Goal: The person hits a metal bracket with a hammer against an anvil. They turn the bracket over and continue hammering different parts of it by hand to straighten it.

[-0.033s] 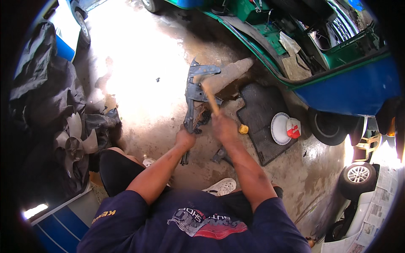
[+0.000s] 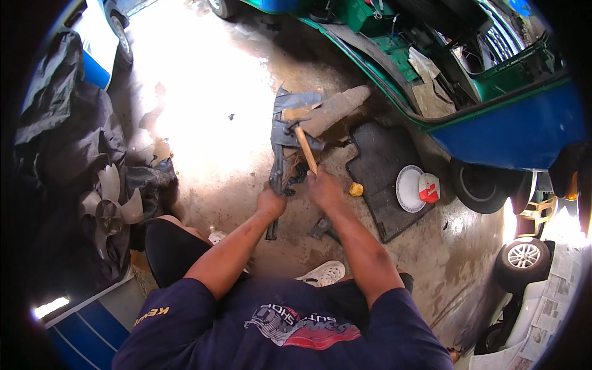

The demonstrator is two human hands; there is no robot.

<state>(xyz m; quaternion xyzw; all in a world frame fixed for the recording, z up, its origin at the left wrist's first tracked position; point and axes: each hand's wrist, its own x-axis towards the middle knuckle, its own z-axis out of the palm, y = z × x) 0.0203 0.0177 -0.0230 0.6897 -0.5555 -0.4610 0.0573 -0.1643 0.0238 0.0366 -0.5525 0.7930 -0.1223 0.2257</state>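
Item: hammer (image 2: 303, 143), wooden handle, dark head; held in the right hand (image 2: 325, 189), fingers wrapped tight about the lower end of the handle, head raised ahead of the grip and over the workpiece. Item: bent dark metal panel (image 2: 285, 139), lying on the concrete floor (image 2: 209, 123); its long lower strip was clasped by the left hand (image 2: 271, 203), fist closed round it, just beside the hammer hand. Item: flat stone slab (image 2: 336, 110), beyond the hammer head, under the panel's far end. Nearby, right of the grip: black rubber mat (image 2: 382, 179) bearing a white plate (image 2: 408, 188) and a small yellow object (image 2: 356, 189). Risks, as judged: the steadying hand sat close below the striking line, so a glancing blow could reach its knuckles; the panel could spring or twist in the fist; its ragged edges could cut.
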